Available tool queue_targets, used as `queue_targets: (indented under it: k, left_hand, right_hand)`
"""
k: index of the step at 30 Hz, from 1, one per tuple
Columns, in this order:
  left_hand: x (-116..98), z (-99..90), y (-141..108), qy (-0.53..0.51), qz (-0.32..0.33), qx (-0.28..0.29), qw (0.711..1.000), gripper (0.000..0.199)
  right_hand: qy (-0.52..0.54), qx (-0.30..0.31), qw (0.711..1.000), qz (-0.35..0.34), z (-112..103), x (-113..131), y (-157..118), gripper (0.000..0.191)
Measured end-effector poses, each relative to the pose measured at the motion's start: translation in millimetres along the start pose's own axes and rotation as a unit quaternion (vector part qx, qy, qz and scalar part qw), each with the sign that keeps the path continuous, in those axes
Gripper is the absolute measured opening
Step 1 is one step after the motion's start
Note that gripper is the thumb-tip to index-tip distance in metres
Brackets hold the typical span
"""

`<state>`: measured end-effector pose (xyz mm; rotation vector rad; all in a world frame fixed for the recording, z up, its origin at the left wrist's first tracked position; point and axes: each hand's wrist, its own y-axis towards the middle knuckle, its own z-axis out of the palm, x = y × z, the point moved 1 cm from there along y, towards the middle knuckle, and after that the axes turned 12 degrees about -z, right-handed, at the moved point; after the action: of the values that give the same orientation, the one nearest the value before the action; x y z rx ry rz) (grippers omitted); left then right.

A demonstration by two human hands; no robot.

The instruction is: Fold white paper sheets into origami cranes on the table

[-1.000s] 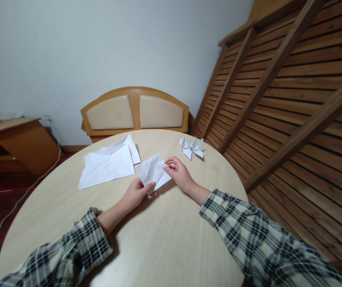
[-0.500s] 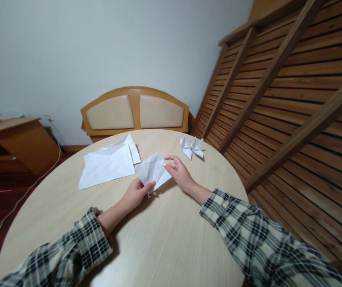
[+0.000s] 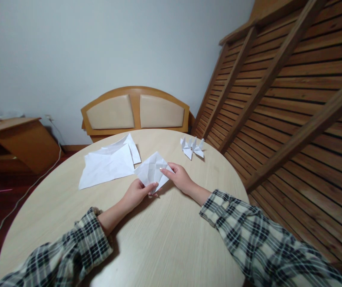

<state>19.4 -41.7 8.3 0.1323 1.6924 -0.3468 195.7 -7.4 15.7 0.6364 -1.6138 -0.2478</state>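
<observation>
A creased white folded paper (image 3: 151, 169), roughly diamond-shaped, is held above the round table between both hands. My left hand (image 3: 138, 192) pinches its lower corner, thumb on top and fingers underneath. At the right edge, my right hand (image 3: 179, 177) grips the paper with the thumb lying on its face; the fingers behind it are partly hidden. White paper sheets (image 3: 108, 165) lie to the left of the held piece. Folded paper cranes (image 3: 192, 148) stand close together at the back right of the table.
The round wooden table (image 3: 171, 239) spans the foreground. Behind it stands a headboard (image 3: 136, 105) with two cream panels. A slatted wooden frame (image 3: 278, 107) leans at the right. At the left are a desk (image 3: 24, 137) and a white cable (image 3: 29, 192).
My right thumb has moved left and slightly down onto the paper. The paper's right flap now lies folded inward. My left hand has hardly moved.
</observation>
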Motion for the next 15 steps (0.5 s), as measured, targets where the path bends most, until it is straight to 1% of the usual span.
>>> queue_targets:
  k: [6, 12, 15]
  left_hand:
    - [-2.8, 1.5, -0.9, 0.009, -0.021, 0.024, 0.999, 0.027]
    - [-2.9, 2.0, -0.2, -0.014, -0.030, 0.023, 0.999, 0.028]
    - [-1.3, 2.0, 0.5, -0.022, -0.034, 0.023, 0.999, 0.027]
  right_hand:
    - [-0.009, -0.026, 1.000, -0.004, -0.5, -0.3, 1.0, 0.031]
    - [0.004, -0.043, 0.999, 0.000, -0.8, -0.1, 1.4, 0.030]
    - [0.015, -0.040, 0.999, 0.008, -0.8, 0.6, 1.3, 0.031]
